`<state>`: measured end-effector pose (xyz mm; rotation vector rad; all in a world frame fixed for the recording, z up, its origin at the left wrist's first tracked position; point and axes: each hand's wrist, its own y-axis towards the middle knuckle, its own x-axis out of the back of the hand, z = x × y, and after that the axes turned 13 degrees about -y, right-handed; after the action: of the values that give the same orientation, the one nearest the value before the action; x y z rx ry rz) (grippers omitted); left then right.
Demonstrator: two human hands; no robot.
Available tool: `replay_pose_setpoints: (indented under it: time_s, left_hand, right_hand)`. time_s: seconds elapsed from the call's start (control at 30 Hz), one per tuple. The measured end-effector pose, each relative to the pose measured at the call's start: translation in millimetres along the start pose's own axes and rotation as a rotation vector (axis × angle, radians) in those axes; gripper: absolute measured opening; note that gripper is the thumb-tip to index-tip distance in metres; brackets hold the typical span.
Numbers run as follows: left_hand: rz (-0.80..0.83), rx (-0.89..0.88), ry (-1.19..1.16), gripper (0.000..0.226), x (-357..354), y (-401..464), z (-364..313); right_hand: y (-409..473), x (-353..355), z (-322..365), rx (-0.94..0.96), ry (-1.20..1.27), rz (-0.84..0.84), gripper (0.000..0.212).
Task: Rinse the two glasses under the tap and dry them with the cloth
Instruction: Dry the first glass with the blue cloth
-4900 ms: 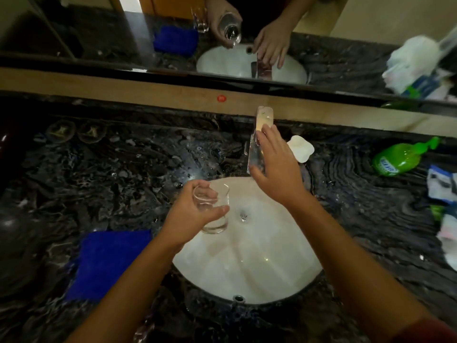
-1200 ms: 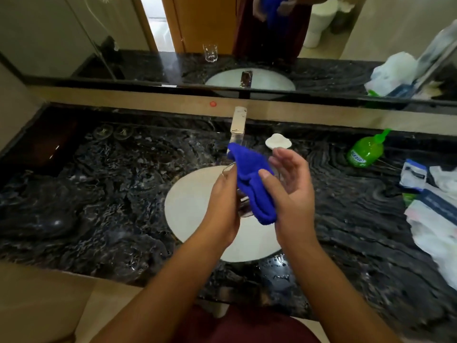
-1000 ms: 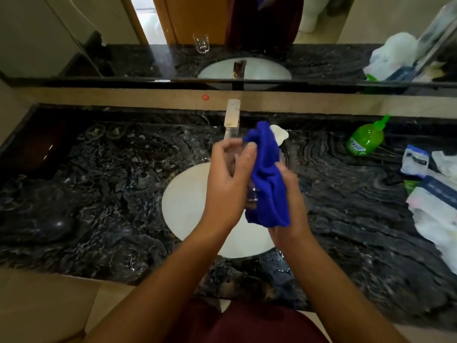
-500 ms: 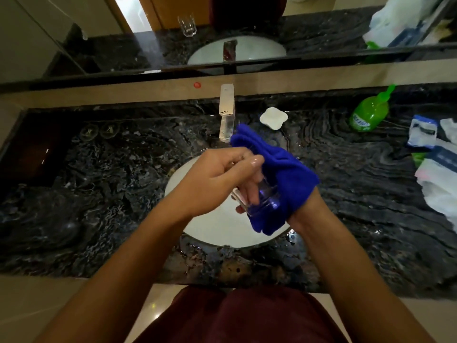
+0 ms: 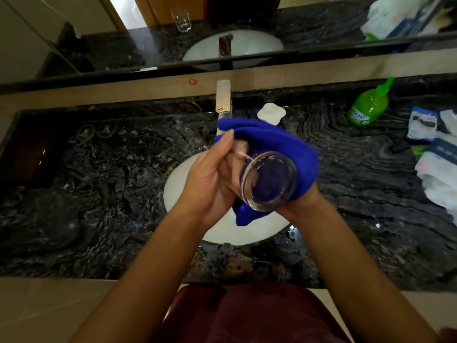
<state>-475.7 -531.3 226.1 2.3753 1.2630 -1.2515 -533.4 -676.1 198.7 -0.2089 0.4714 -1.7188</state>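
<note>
Our left hand (image 5: 210, 184) curled round the glass (image 5: 269, 181), tipped with its base toward us above the sink (image 5: 178, 184). Our right hand (image 5: 299, 203) lay mostly hidden under the blue cloth (image 5: 279, 142), gripping it against the glass. In the mirror we saw a second glass (image 5: 181, 20).

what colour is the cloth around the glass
Bright blue cloth, seen in the head view, wrapped round the glass.
</note>
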Motion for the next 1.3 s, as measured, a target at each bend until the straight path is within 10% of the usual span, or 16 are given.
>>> replay_pose_setpoints:
  time_s: [0.27,0.4,0.5,0.7,0.87,1.03,1.2,1.3]
  left_hand:
    - [-0.284,-0.013,-0.143,0.044,-8,-2,17]
    - [-0.327,0.055,-0.315,0.038,-20,4,30]
    - [-0.352,0.061,-0.373,0.033,-21,7,30]
    - [-0.481,0.026,-0.337,0.044,-20,9,30]
    - [-0.540,0.002,-0.323,0.044,-24,11,28]
    - [-0.560,0.009,-0.236,0.063,-30,8,29]
    - [-0.474,0.098,-0.258,0.019,-34,1,24]
    - [-0.476,0.126,-0.252,0.034,-41,-1,22]
  right_hand:
    - [8,0,-1,0.114,-0.039,-0.245,0.042]
    - [8,-3,1,0.231,0.385,-0.223,0.047]
    - [1,-7,-9,0.163,0.332,-0.278,0.010]
    - [0,2,-12,0.298,-0.091,-0.320,0.026]
    - [-9,-13,-5,0.481,0.082,-0.270,0.091]
    - [-7,-17,7,0.486,0.081,-0.351,0.074]
    - [2,8,30,0.387,0.234,0.036,0.094]
    - [4,11,44,0.300,0.366,0.221,0.122]
